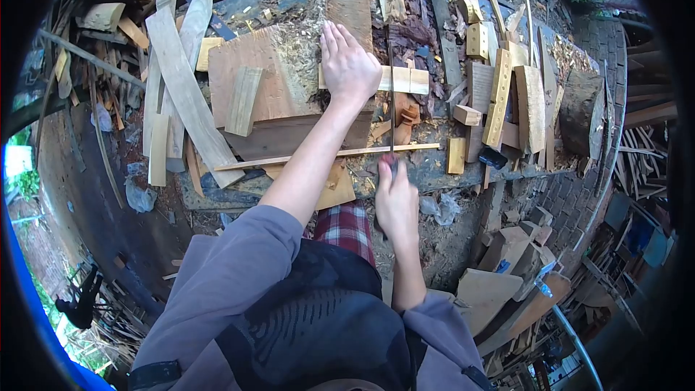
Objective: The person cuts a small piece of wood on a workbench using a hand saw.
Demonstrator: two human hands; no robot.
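Observation:
My left hand presses down on a small light wood strip and the plank under it, fingers stretched forward and side by side. The strip's free end sticks out to the right of the hand. Across it runs a thin dark saw blade, seen edge-on and pointing away from me. My right hand is closed round the near end of this saw, at the bench's front edge; the handle is mostly hidden in the fist. A long thin stick lies crosswise between my arm and the blade's near end.
Left on the bench are a broad board with a short block on it and long planks. To the right stand drilled blocks and a log piece. Offcuts lie on the ground at right.

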